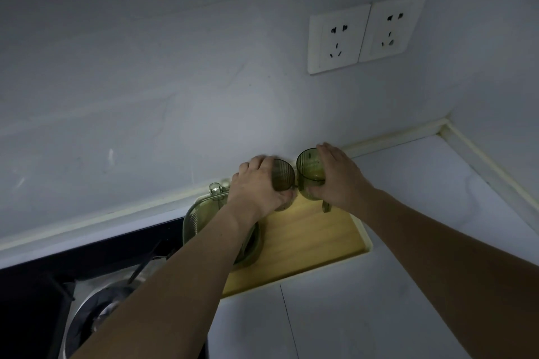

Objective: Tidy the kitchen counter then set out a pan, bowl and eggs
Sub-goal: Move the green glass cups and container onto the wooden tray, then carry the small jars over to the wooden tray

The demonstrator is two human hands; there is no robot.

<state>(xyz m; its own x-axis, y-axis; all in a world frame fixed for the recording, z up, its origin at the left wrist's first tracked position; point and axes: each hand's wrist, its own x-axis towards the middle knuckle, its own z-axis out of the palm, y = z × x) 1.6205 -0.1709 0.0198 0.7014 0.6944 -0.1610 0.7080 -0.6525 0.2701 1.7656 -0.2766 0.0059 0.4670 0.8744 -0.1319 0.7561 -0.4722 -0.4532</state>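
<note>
1. Surface (408,285): pale, smooth, dimly lit. A dark hob (26,300) with a metal pan (96,309) sits at its near left; you will need that pan for the setting-out later.
2. Wooden tray (306,245): flat and stiff, lying toward the back edge of the surface, against the wall.
3. Glass pitcher (195,221): green-tinted, on the tray's left part, half hidden by your left forearm. Likely fragile; mind your arm.
4. Left hand (256,186): fingers curled round the left cup (284,175), a ribbed, green-tinted tumbler at the tray's far edge.
5. Right hand (338,178): wrapped round the right cup (309,172), thumb low on its wall, fingers over the rim.
6. Handling: both cups look light, stiff, smooth-walled and breakable. They stand just beside each other, perhaps touching; keep them apart. Hold mid-wall, where the ribs probably help.
</note>
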